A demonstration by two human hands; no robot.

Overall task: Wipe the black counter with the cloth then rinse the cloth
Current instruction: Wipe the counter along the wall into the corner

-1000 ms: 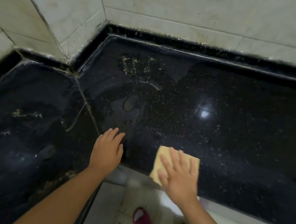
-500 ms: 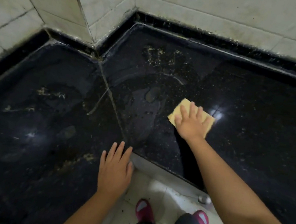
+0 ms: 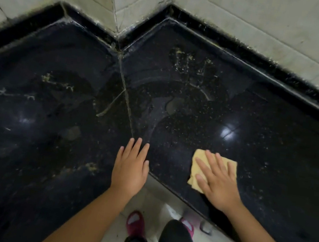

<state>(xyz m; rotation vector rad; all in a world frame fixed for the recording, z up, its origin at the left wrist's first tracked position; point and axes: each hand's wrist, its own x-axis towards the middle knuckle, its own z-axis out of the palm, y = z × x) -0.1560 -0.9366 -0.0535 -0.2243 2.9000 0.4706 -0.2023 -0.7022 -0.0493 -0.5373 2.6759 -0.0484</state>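
Flat on the black counter [image 3: 271, 156], both hands: left hand [image 3: 130, 169] bare, right hand [image 3: 218, 181] spread over the yellow cloth [image 3: 197, 160].

No readable text anywhere in your view.

You'll find no label, brand, number or sign on the black counter [image 3: 251, 153], the yellow cloth [image 3: 200, 158] or the wall tiles [image 3: 249, 21]; the pale flecks and streaks on the counter look like residue rather than print, though the dim light leaves that a little uncertain.
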